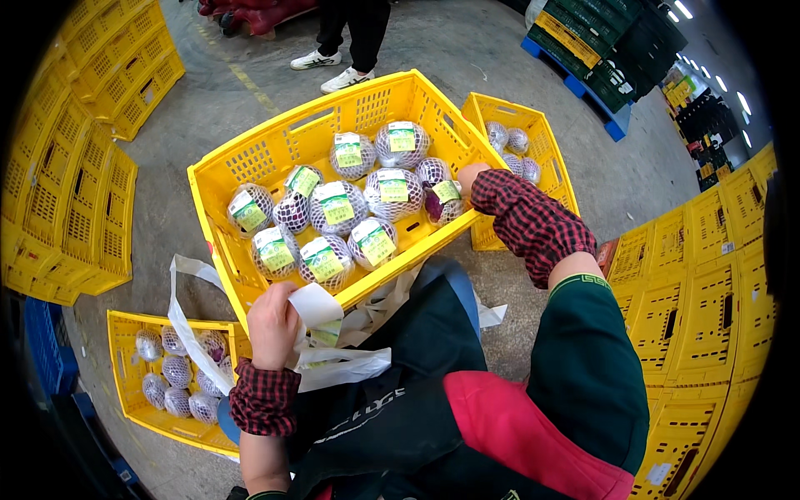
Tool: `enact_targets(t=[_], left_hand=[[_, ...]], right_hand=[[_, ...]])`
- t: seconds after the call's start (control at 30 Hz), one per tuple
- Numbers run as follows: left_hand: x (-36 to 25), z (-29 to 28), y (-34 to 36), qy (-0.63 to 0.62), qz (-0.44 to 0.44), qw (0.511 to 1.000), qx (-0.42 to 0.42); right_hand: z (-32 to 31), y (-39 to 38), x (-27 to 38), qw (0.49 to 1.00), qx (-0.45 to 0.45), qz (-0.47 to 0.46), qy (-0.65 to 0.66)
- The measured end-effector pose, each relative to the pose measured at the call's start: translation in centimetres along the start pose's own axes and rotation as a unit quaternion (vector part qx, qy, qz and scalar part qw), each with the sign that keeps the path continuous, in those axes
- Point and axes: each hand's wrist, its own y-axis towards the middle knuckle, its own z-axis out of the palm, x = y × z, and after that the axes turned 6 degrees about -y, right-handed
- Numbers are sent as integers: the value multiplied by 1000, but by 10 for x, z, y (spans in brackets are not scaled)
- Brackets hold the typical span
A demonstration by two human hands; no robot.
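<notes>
My left hand (273, 327) is closed on a white strip of labels (317, 307), at the near left edge of a yellow plastic crate (250, 312). The strip's pale backing trails in loops over my lap and the crate's side. Inside the crate sit several round purple vegetables (337, 208), red cabbages by their look, in white foam nets with green-and-white labels. At the right inner side, my right hand (473, 182) is against a netted cabbage (444, 205) bearing a tilted label (447, 192). The fingers of that hand are mostly hidden.
A yellow crate of netted cabbages (125, 392) stands low at the left, another crate (554, 137) behind the right. Stacked yellow crates (75, 179) rise left and more crates (692, 308) right. A person's legs (354, 37) are beyond; dark crates on a blue pallet (575, 83) stand far right.
</notes>
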Motion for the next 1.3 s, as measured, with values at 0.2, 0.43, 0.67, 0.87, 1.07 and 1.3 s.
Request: enact_targets(t=[0.2,0.43,0.67,0.87,1.07,1.3], left_hand=[[-3,-9,-3,21,-28,999,-4],[6,-2,-3,38,-14,999,-10],[-1,-9,-4,1,-70,997,38],[21,11,-13,-132,-15,989,-62],[53,-28,-2,-98,-89,966,-221],[74,-11,7,-156,-146,951,-225]], right_hand=[[-27,14,13,991,42,-21,125],[60,104,15,959,49,-90,263],[83,96,25,931,33,-127,341],[-5,17,30,990,-99,-27,99],[-8,26,-42,812,-530,71,232],[1,58,-33,843,-428,151,289]])
